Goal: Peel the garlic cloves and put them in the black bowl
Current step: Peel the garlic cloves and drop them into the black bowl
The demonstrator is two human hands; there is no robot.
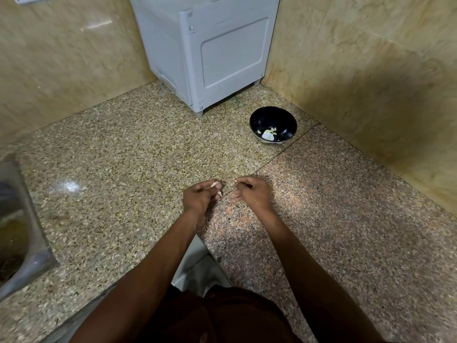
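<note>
- One speckled granite counter [123, 149] fills most of the view, a seam running across it between a yellower slab and a pinker one, with beige marble walls [371, 70] rising behind it in a corner.
- A grey plastic appliance [205, 53] stands upright in that corner on short feet, its panelled sides facing the camera.
- A steel sink [17, 219] shows at the left edge of the counter, only partly in view.
- The black bowl [273, 126] sits on the counter just in front and to the right of the appliance, well apart from the hands; it is round, glossy and dark, and holds a few pale, whitish-yellow pieces low in its near side, too small to tell cloves from skin.
- The left hand [201, 196] is above the counter seam, its fingers curled and pinched on a small garlic clove [214, 183], cream with a tan papery edge; another pale scrap shows at the lower fingers.
- The right hand [252, 193] is just beside the left, not touching it, fingers bent inward and nipping a thin pale sliver of garlic skin [236, 180] at the fingertips.
- Both forearms are bare and reach in from the bottom of the view.
</note>
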